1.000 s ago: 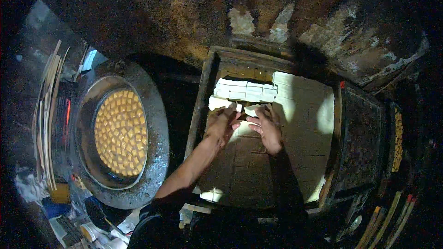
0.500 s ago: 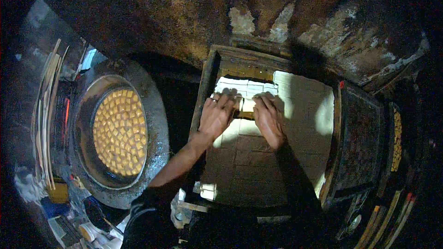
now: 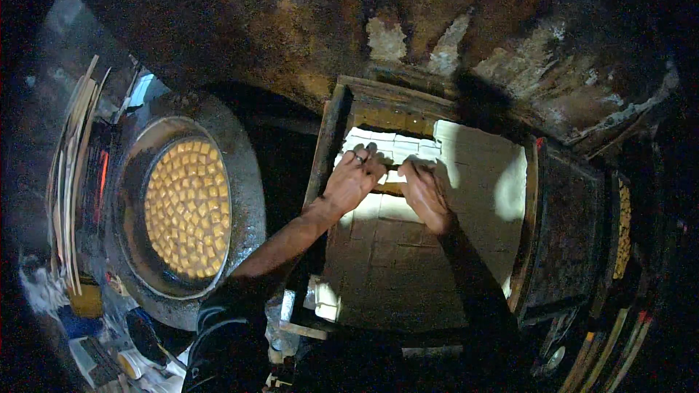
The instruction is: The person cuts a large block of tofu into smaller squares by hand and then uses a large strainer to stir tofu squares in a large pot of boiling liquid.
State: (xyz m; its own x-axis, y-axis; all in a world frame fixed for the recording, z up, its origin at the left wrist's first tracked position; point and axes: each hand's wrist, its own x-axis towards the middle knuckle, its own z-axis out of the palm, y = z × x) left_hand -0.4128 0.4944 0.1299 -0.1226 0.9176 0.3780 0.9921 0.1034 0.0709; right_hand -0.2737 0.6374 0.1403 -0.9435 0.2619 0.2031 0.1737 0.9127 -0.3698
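Observation:
Pale white tofu (image 3: 386,251), cut into blocks, fills much of a wooden tray (image 3: 329,135) in front of me. My left hand (image 3: 354,180) bends its fingers over blocks in the far left part, a ring on one finger. Close to its right, my right hand (image 3: 424,193) has curled fingers on the same row. A small white tofu piece (image 3: 394,176) shows between the two hands, its ends hidden by fingers. Just nearer than that row, a strip of brown tray bottom (image 3: 391,189) is bare. Another bare brown strip lies along the tray's far end.
At left, a large round pan (image 3: 135,247) holds many golden tofu cubes (image 3: 188,207) in liquid. Thin wooden sticks (image 3: 73,175) stand beyond it, near a glowing red strip (image 3: 104,175). Right of the tray sits a dark framed rack (image 3: 564,225). A stained wall (image 3: 306,29) rises behind.
My fingers have curled in more, and the left hand's fingers have drawn inward toward the right hand. The tofu row under them has shifted slightly. The whole view has moved a little.

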